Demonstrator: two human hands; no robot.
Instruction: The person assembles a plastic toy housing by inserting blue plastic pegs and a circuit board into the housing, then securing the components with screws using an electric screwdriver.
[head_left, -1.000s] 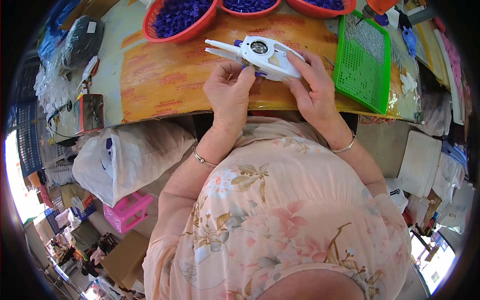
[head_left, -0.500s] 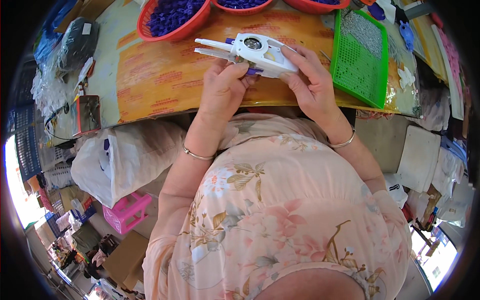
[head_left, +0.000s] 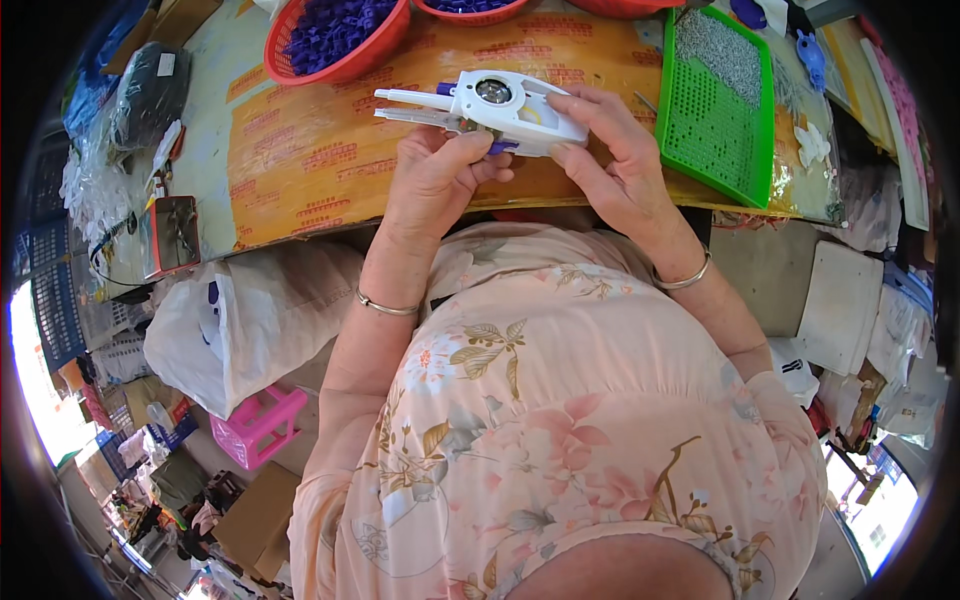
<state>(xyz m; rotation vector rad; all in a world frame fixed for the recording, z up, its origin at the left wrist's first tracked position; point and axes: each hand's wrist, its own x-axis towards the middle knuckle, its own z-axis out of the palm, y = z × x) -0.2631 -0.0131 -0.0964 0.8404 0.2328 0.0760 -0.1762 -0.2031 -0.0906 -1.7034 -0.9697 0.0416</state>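
Between my two hands, above the table, is a white plastic housing (head_left: 515,108) with a round dark lens-like part, an oval opening and two long prongs pointing left. Purple bits show at its upper and lower edges. My left hand (head_left: 430,180) grips the prong end from below, its thumb pressed on the lower edge. At the other end my right hand (head_left: 622,160) has thumb and fingers closed around the wider part. Some left fingertips are hidden beneath the housing.
Red baskets (head_left: 375,60) of purple parts line the far edge of the table (head_left: 310,150). At right lies a green perforated tray (head_left: 715,130) with small silvery pieces. Plastic bags and a small red-framed box (head_left: 175,232) are at left, a pink stool (head_left: 260,425) below.
Both hands and the white housing sit slightly farther left in the picture. The grip looks much the same, with some left fingers showing more below the housing.
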